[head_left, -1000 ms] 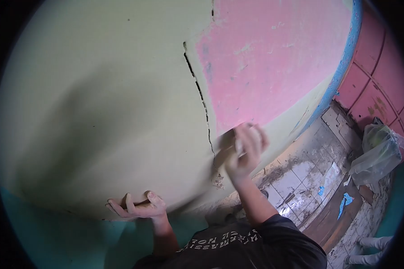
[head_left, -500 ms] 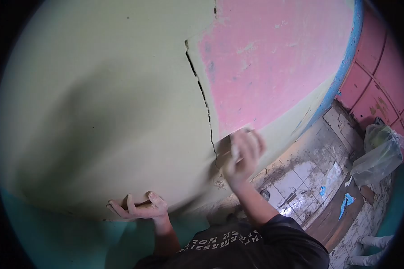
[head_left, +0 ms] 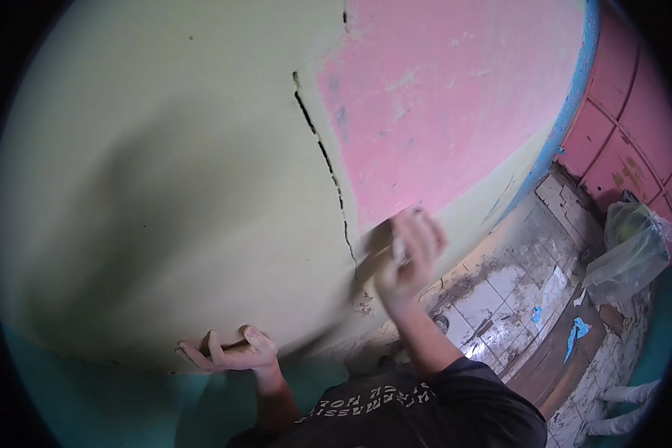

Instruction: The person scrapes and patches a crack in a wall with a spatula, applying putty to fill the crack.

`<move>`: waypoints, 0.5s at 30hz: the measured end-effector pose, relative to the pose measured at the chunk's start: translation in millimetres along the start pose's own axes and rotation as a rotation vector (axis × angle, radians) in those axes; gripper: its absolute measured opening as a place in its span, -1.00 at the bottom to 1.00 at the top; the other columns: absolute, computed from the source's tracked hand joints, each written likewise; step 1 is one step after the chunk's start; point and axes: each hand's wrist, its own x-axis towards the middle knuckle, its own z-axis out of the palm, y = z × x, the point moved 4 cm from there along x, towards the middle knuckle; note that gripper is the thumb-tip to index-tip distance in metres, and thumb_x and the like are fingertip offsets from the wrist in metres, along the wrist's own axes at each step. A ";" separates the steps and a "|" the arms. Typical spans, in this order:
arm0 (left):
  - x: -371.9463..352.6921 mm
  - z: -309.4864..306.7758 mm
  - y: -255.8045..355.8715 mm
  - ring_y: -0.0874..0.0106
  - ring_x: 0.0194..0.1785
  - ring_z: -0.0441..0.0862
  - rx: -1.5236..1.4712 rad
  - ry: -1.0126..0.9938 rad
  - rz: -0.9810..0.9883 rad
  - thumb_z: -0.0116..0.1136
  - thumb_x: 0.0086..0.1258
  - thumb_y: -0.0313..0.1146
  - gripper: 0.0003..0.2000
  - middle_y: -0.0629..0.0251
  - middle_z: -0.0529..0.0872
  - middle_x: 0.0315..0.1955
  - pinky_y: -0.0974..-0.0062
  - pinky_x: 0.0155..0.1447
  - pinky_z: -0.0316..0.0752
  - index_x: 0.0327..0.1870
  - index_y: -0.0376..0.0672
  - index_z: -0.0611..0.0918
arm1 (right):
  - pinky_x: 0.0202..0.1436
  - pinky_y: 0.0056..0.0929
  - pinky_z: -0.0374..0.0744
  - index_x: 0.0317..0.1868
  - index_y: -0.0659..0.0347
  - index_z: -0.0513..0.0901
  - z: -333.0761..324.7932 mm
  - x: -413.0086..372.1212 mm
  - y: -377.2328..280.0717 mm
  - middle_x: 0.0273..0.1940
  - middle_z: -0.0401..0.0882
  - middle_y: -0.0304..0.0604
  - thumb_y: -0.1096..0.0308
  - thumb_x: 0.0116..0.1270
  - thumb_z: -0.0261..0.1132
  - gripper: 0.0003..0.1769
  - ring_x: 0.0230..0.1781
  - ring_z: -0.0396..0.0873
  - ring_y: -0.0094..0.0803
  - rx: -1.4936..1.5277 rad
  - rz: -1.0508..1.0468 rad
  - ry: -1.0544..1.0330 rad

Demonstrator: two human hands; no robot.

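My right hand (head_left: 409,257) is closed on a small scraper (head_left: 390,254) and presses it against the wall where the pale green paint (head_left: 172,187) meets the bare pink surface (head_left: 440,97). A long dark crack (head_left: 328,175) runs down the wall just left of that hand. My left hand (head_left: 228,355) rests lower on the wall, fingers curled over a ragged edge of the green layer above the teal band (head_left: 127,403). I cannot tell whether it holds anything.
A dirty tiled floor (head_left: 515,299) lies at the lower right with paint scraps on it. A clear plastic bag (head_left: 623,250) sits by a pink panelled door (head_left: 627,142). A blue strip (head_left: 571,104) borders the wall. White-shod feet of another person (head_left: 612,418) stand at bottom right.
My right hand rubbed the scraper slightly down and back up along the paint edge. The view shifted a little. My left hand stayed on the wall.
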 end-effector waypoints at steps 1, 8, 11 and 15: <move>0.4 -0.3 0.9 -0.23 0.60 0.09 0.003 -0.007 0.002 -0.01 0.66 0.07 -0.47 -0.36 0.20 0.47 -0.38 0.52 0.13 0.22 -0.33 0.45 | 0.49 -0.14 0.32 0.08 0.24 0.78 -2.2 -3.7 -3.0 0.10 0.79 -0.12 0.65 0.24 0.15 -0.55 0.31 0.57 -0.17 -0.006 -0.039 -0.026; 0.1 0.2 0.4 -0.22 0.59 0.11 -0.026 -0.005 -0.006 -0.02 0.66 0.08 -0.47 -0.37 0.20 0.47 -0.37 0.53 0.13 0.22 -0.33 0.46 | 0.42 -0.24 0.36 0.10 0.29 0.78 0.6 -16.4 -24.3 0.11 0.76 -0.03 0.71 0.20 0.18 -0.53 0.21 0.61 -0.17 0.098 -0.042 -0.070; 0.0 -0.6 -2.2 -0.19 0.58 0.12 -0.008 -0.012 -0.001 -0.02 0.65 0.09 -0.47 -0.34 0.21 0.48 -0.36 0.55 0.09 0.21 -0.30 0.46 | 0.37 -0.19 0.46 0.07 0.33 0.78 0.4 -13.3 -5.8 0.09 0.77 -0.02 0.71 0.19 0.18 -0.55 0.19 0.63 -0.14 0.091 0.006 -0.018; -1.9 -0.9 -2.5 -0.15 0.57 0.13 0.012 -0.005 -0.014 -0.02 0.63 0.11 -0.48 -0.29 0.21 0.48 -0.38 0.59 0.02 0.20 -0.26 0.45 | 0.31 -0.18 0.54 0.03 0.35 0.77 -0.6 -7.2 -19.4 0.06 0.77 0.01 0.70 0.21 0.20 -0.60 0.17 0.64 -0.10 0.124 0.030 -0.037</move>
